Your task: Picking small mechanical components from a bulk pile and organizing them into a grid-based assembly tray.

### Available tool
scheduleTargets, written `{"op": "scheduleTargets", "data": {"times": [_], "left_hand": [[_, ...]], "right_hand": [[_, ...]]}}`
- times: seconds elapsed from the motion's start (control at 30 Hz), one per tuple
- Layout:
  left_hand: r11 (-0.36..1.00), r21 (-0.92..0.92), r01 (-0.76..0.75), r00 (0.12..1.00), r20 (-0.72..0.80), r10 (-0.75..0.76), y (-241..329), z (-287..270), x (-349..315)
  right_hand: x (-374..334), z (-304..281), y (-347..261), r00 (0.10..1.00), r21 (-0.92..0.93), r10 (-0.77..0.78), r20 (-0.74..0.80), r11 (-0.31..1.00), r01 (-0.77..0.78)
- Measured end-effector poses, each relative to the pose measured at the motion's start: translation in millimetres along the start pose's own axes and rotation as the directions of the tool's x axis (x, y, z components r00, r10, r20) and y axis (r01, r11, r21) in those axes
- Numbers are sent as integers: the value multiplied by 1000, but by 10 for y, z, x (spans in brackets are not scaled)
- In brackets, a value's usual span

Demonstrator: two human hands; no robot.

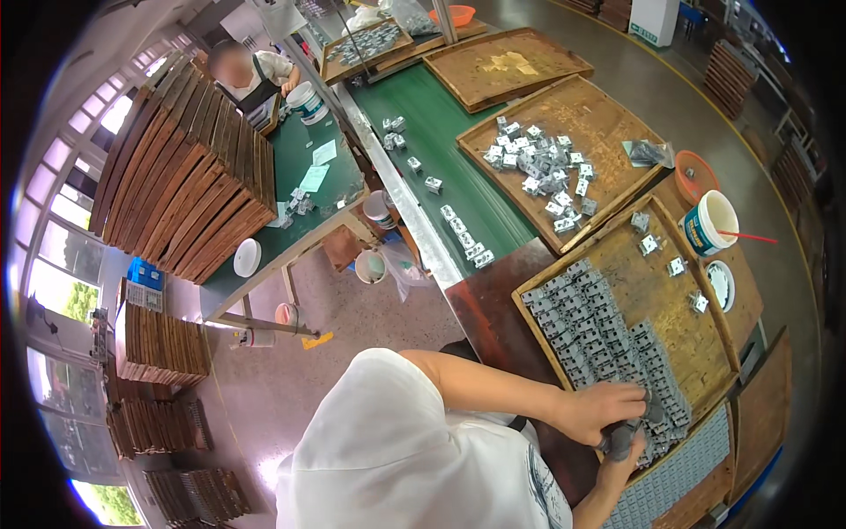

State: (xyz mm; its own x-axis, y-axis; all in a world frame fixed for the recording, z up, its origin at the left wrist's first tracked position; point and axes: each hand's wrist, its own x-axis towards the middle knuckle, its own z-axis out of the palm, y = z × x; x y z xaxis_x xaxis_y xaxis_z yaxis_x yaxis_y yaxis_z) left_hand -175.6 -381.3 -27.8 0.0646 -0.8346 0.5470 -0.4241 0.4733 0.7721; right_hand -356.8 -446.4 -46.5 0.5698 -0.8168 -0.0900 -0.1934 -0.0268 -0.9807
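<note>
My left hand point(606, 411) reaches in from the left, with its fingers bent down over the near end of the rows of small grey metal parts point(589, 322). Close below it, my right hand point(624, 454) is curled at the same spot. Dark grey shapes point(621, 435) cover the fingertips of both hands; whether these are finger coverings or held pieces I cannot tell. The parts stand packed in rows along the left side of a wooden tray point(683, 339). Several loose metal parts point(676, 266) lie toward that tray's far right side.
Beyond lies another tray point(617, 115) with a heap of metal parts point(542, 163). More parts rest on the green conveyor belt point(414, 141). A white bucket point(710, 222) and orange bowl point(695, 175) stand right. Stacked trays point(189, 159) and a co-worker point(256, 75) are far left.
</note>
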Motion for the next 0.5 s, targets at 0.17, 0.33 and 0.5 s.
{"op": "scheduleTargets", "data": {"times": [0.17,0.33,0.5], "left_hand": [[998,16,-53,998,19,52,30,28,12],[992,56,-117,993,2,117,39,-26,67],[997,81,4,1000,-12,-3,22,-32,-89]], "right_hand": [[-105,-59,211,998,-66,53,-42,996,-56],[-107,85,138,989,127,9,-147,992,9],[-44,72,205,990,-104,-90,-106,991,79]]}}
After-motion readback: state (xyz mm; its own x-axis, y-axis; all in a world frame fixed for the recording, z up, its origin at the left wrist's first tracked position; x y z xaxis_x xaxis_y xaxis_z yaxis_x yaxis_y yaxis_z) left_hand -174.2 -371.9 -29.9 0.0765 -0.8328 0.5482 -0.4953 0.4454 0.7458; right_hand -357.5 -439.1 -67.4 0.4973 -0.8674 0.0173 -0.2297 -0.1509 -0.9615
